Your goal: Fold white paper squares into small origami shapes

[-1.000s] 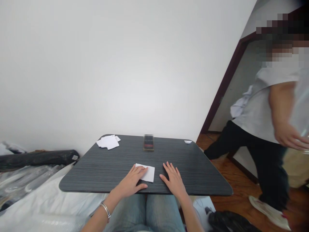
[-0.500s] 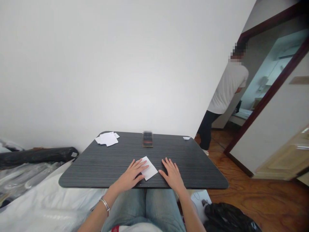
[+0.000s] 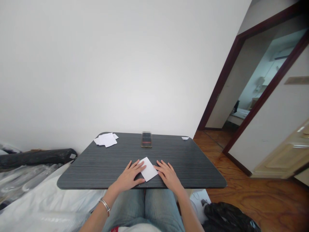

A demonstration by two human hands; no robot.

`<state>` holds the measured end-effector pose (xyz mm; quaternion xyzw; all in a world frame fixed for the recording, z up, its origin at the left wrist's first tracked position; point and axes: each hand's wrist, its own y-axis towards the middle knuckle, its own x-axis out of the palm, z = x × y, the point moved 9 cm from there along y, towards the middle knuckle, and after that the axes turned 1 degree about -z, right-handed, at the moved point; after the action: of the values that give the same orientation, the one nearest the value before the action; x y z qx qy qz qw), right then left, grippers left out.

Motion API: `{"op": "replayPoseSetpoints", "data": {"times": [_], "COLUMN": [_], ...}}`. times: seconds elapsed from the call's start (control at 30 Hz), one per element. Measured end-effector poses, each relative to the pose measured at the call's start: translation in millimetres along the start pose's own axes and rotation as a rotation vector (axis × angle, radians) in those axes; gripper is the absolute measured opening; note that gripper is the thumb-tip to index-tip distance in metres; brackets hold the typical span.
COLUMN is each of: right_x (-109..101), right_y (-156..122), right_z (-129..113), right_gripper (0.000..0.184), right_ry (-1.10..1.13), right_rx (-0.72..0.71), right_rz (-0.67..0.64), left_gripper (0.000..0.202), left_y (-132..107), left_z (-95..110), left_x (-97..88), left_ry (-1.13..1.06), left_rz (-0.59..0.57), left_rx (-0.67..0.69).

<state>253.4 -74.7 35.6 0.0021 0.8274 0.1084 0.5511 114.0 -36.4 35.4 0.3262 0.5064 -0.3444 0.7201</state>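
A white sheet of paper (image 3: pixel 148 169) lies diagonally on the dark grey wood-grain tabletop (image 3: pixel 183 162), near its front edge. My left hand (image 3: pixel 129 176), with a silver bangle (image 3: pixel 104 206) on the wrist, rests flat with its fingertips against the paper's left side. My right hand (image 3: pixel 168 176) lies with spread fingers touching the paper's right corner. Neither hand lifts the sheet. At the far edge stand a small dark rectangular object (image 3: pixel 146 139), too blurred to name, and a loose pile of white paper pieces (image 3: pixel 105 140). A tiny white scrap (image 3: pixel 185 138) lies at the far right corner.
White plastic sheeting (image 3: pixel 48 193) and a black roll (image 3: pixel 36 158) lie left of the table. A black plastic bag (image 3: pixel 229 217) sits on the floor at lower right. Right of the table are a wooden floor (image 3: pixel 253 183) and a dark-framed doorway (image 3: pixel 224 87).
The person in the doorway has left the view. The paper has turned from nearly square-on to diagonal. My right hand has moved left and now touches it.
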Motion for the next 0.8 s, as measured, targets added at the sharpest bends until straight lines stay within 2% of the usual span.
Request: {"op": "replayPoseSetpoints", "data": {"times": [0.33, 0.53, 0.8], "right_x": [0.0, -1.5, -1.8], "right_y": [-1.6, -2.1, 0.8], "right_z": [1.4, 1.0, 4.4], "right_gripper": [0.034, 0.032, 0.032], "right_ry": [0.022, 0.077, 0.154], "right_rx": [-0.011, -0.046, -0.064], "right_rz": [0.012, 0.042, 0.092], "left_gripper": [0.085, 0.065, 0.071], "left_y": [-2.5, -2.5, 1.1], "left_z": [2.7, 2.5, 1.2], "left_x": [3.1, -0.7, -6.3], "left_ry": [-0.006, -0.031, -0.058], "left_rz": [-0.087, -0.041, 0.033], "left_rx": [0.077, 0.039, -0.018]}}
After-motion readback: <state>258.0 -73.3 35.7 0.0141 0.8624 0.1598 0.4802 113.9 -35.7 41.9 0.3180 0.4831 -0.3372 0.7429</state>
